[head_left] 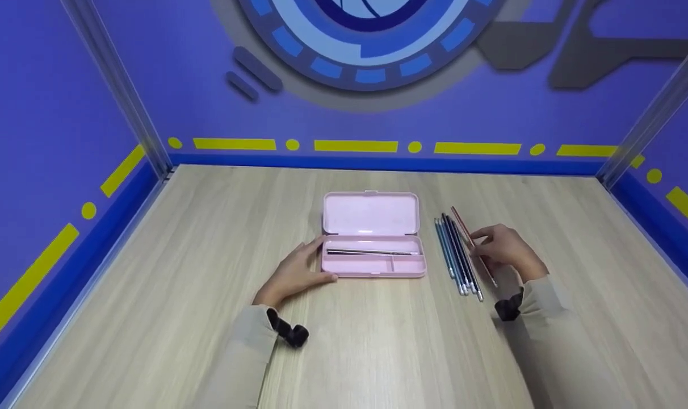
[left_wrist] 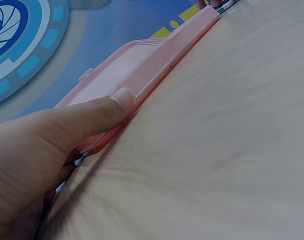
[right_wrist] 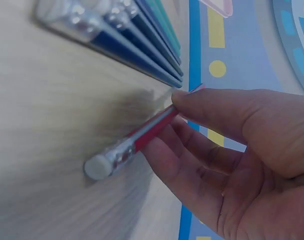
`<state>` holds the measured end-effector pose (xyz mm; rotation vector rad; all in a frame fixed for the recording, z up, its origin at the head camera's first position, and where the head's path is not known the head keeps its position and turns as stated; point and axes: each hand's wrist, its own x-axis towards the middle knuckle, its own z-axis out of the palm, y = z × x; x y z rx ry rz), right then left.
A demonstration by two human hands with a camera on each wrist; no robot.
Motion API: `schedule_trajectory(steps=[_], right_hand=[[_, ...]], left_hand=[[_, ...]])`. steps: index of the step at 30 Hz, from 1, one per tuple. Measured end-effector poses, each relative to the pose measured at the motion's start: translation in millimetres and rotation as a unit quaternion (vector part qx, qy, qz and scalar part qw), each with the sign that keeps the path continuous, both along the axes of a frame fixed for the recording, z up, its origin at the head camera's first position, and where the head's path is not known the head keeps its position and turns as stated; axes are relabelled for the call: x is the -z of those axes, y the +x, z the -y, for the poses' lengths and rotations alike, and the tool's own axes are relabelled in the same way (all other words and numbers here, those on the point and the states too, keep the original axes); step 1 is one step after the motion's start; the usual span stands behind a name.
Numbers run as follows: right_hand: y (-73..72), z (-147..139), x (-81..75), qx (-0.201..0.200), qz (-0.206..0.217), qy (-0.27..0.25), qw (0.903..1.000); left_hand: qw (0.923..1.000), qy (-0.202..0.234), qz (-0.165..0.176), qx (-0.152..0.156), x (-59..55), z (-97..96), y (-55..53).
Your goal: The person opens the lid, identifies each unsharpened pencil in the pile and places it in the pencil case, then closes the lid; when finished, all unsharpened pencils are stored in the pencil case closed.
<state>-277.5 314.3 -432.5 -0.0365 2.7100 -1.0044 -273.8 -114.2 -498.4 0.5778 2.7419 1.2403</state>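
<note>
A pink pencil case [head_left: 358,266] lies with its lid [head_left: 371,213] swung up at the back. My left hand [head_left: 293,270] holds the case's left end, thumb along the front wall in the left wrist view and the other fingers at the left side, partly hidden. Inside the long rear compartment are dark pencils [head_left: 366,252]. With thumb and fingers, my right hand [head_left: 506,250] pinches a red pencil [right_wrist: 154,127] around its middle; its white eraser end points toward me, tilted close over the table. Just left of it, several blue and dark pencils [head_left: 460,258] lie side by side.
The wooden table [head_left: 378,341] is enclosed by blue panels with yellow markings [head_left: 355,146] at the back and both sides. The case's front compartment has a small divider [head_left: 392,264] toward the right. Black straps with camera mounts [head_left: 293,334] sit on both wrists.
</note>
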Motion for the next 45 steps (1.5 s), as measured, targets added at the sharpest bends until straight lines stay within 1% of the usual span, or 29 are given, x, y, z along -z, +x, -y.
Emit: schedule_trajectory(steps=[7, 11, 17, 19, 24, 29, 35, 41, 45], right_hand=[[-0.4, 16.1, -4.3, 0.008, -0.011, -0.026, 0.9996], [-0.9, 28.4, -6.8, -0.004, -0.032, -0.023, 0.9992], [-9.0, 46.1, -13.8, -0.048, -0.08, -0.013, 0.9955], [-11.6, 52.1, -15.8, -0.071, -0.096, -0.01, 0.9928], [-16.7, 67.7, -20.6, -0.117, -0.124, 0.002, 0.9854], [-21.1, 85.6, -26.3, -0.14, -0.144, 0.019, 0.9795], [-23.1, 104.7, -30.1, -0.156, -0.139, 0.037, 0.9772], [-21.9, 120.2, -30.1, -0.161, -0.139, 0.062, 0.9751], [-22.8, 128.1, -29.9, -0.188, -0.159, 0.064, 0.9671]], left_hand=[[1.0, -0.007, 0.006, -0.004, 1.9, 6.5, 2.5], [0.9999, -0.012, 0.007, -0.003, 3.9, 8.2, 4.5], [0.9999, -0.006, 0.009, -0.011, 2.3, 6.8, 3.7], [0.9998, -0.008, 0.013, -0.013, 1.5, 6.3, 3.3], [0.9998, -0.012, 0.007, -0.011, -0.3, 6.7, 1.6], [0.9999, -0.009, -0.001, -0.011, -3.9, 7.3, -1.2], [0.9997, -0.009, 0.012, -0.019, -4.3, 5.9, 0.1], [0.9998, -0.005, 0.009, -0.015, 0.2, 0.9, 0.3], [0.9999, -0.002, 0.005, -0.011, 1.2, -1.8, -0.9]])
